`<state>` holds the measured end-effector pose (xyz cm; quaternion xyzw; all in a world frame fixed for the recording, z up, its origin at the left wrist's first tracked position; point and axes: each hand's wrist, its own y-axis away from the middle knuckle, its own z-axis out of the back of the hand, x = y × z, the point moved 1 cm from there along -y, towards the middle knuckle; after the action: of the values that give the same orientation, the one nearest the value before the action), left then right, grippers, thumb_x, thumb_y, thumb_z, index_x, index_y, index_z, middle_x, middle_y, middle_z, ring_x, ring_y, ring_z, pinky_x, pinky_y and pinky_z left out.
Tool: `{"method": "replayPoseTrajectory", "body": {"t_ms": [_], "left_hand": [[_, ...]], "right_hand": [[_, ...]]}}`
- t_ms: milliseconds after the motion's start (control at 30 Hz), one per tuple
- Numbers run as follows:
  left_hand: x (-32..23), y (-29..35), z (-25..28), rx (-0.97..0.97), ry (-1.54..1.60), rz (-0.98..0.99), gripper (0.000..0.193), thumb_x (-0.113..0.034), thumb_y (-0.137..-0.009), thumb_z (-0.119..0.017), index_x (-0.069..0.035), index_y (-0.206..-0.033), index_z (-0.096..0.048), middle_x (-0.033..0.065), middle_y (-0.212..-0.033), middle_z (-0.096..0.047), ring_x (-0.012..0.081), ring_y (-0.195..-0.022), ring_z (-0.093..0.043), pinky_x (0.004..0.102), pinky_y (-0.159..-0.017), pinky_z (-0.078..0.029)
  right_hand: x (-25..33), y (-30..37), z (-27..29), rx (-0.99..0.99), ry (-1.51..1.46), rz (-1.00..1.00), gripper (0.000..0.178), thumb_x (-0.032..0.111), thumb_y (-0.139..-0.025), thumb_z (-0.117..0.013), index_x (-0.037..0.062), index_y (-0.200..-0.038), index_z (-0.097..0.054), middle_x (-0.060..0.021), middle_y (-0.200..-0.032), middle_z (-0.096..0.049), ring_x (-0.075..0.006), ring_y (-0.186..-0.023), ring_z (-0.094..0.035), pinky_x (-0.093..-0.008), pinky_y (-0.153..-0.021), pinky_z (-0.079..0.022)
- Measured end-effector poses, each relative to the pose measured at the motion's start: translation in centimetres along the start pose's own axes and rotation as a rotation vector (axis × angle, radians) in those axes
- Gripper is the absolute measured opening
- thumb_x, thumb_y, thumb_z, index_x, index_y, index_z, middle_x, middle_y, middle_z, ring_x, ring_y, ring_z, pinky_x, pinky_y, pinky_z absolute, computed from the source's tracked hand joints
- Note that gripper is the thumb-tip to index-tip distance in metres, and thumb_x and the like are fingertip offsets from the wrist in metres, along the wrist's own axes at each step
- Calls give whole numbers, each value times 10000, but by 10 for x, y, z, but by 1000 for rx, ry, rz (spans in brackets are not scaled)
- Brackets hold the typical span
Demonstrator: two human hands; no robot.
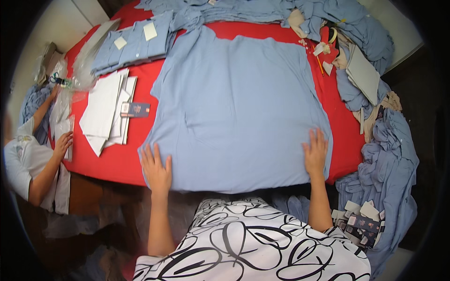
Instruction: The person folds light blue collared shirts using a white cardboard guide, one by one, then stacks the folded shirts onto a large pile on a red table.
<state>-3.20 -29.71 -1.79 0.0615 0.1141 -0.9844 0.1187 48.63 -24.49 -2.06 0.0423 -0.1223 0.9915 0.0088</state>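
A light blue shirt point(239, 103) lies spread out on the red-covered table point(340, 154), its lower hem along the near edge. My left hand point(157, 171) rests flat on the shirt's near left corner, fingers stretched out. On the near right part of the cloth, my right hand point(316, 153) also lies flat with its fingers extended. Neither hand grips anything. A few creases run through the fabric, mostly left of the middle.
Left of the shirt are white card sheets point(104, 105), a dark label card point(136, 109), folded blue shirts point(133, 44) and clear plastic bags point(89, 61). A co-worker point(33, 159) is at the far left. Blue garments point(391, 154) and tags point(363, 224) lie at right.
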Motion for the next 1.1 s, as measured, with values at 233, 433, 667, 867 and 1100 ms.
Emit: {"method": "replayPoseTrajectory", "body": {"t_ms": [233, 433, 667, 867, 1100], "left_hand": [[4, -69, 24, -51, 211, 70, 404, -212, -928, -621, -2, -1272, -591, 177, -1247, -566, 365, -1181, -497, 461, -994, -399], [-9, -256, -27, -90, 363, 28, 301, -233, -902, -650, 6, -1080, -603, 219, -1129, -594, 398, -1065, -549, 464, -914, -445], [62, -327, -46, -158, 262, 62, 294, -304, -904, -667, -29, -939, -568, 193, -720, -647, 393, -706, -645, 470, -653, -488], [71, -342, -26, 348, 737, 140, 244, -207, -872, -705, -20, -972, -583, 84, -814, -661, 190, -808, -633, 306, -727, -464], [73, -338, -21, 29, 388, -38, 190, -67, -847, -679, -31, -1020, -609, 152, -999, -648, 295, -922, -632, 368, -782, -495]], "right_hand": [[-12, -111, -6, -88, -107, -276, 329, 191, -954, -557, 48, -1245, -614, -155, -1283, -581, -342, -1284, -463, -507, -1045, -359], [2, -329, -69, -249, -267, 0, 282, 132, -967, -511, 37, -1203, -631, -116, -1243, -624, -332, -1186, -541, -418, -978, -442], [4, -400, -109, -209, 68, -63, 446, 376, -1005, -449, 132, -1367, -544, -85, -1469, -478, -305, -1360, -412, -503, -1107, -323], [30, -388, -81, -208, 349, -123, 438, 349, -983, -505, 180, -1386, -540, -77, -1471, -478, -304, -1370, -404, -563, -1091, -310], [49, -284, -86, -85, 65, -72, 477, 327, -987, -519, 110, -1412, -500, -161, -1479, -441, -332, -1385, -373, -553, -1126, -264]]}}
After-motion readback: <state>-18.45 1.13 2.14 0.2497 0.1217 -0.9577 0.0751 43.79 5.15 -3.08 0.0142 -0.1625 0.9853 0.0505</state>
